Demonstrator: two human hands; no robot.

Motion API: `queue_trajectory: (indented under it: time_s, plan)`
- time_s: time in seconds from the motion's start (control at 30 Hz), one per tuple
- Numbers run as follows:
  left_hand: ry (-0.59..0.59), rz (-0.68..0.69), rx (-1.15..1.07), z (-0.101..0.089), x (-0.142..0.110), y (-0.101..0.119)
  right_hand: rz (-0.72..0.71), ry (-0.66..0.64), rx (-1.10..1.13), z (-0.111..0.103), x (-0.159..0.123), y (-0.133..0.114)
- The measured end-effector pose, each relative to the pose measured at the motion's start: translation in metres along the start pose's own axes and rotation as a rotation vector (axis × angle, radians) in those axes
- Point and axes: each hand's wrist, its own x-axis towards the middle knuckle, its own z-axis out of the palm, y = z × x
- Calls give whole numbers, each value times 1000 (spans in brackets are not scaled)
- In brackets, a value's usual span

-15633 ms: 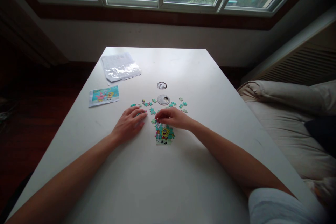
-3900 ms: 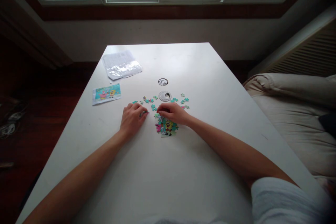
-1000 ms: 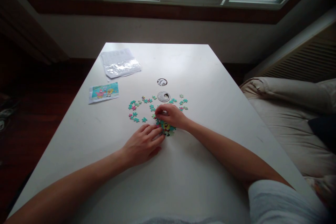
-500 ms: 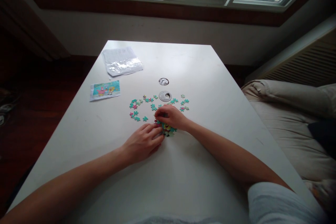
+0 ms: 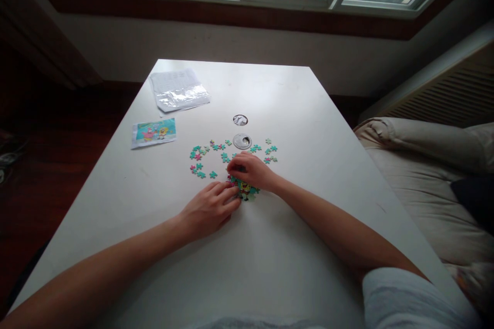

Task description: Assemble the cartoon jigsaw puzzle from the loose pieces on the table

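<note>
A partly joined jigsaw puzzle with a yellow cartoon figure lies on the white table between my hands. My left hand rests at its left edge, fingers stretched out and touching it. Over its upper left part is my right hand, thumb and fingers pinched together on a puzzle piece that they mostly cover. Loose teal, pink and pale green puzzle pieces are scattered in an arc beyond my hands, with more pieces at the right.
A printed picture card with cartoon figures lies at the left of the table. Behind it are papers in a clear plastic bag. Two round inserts, a far one and a nearer one, sit in the tabletop. A beige sofa stands at the right.
Both hands stay almost in place. My right hand has shifted very slightly over the upper left of the puzzle.
</note>
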Motion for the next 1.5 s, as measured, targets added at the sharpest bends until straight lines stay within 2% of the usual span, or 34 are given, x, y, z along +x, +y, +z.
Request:
queue_trajectory:
  time_s: [0.23,0.57,0.73,0.93,1.17,1.5]
  plan:
    - [-20,0,-6,0,-1,0,-63,-4,-91,3,-1,4]
    - [-8,-27,-52,2,-1,-2,-78,-7,-112,3,0,4]
    - [53,-65,-60,3,-2,-4,-2,80,37,1,0,9]
    - [106,-188,-1,5,-2,-14,82,207,146,1,-3,11]
    - [44,-201,28,7,0,-21,204,335,239,-4,-3,16]
    - [-35,-223,37,-1,0,-20,229,367,304,-7,-3,13]
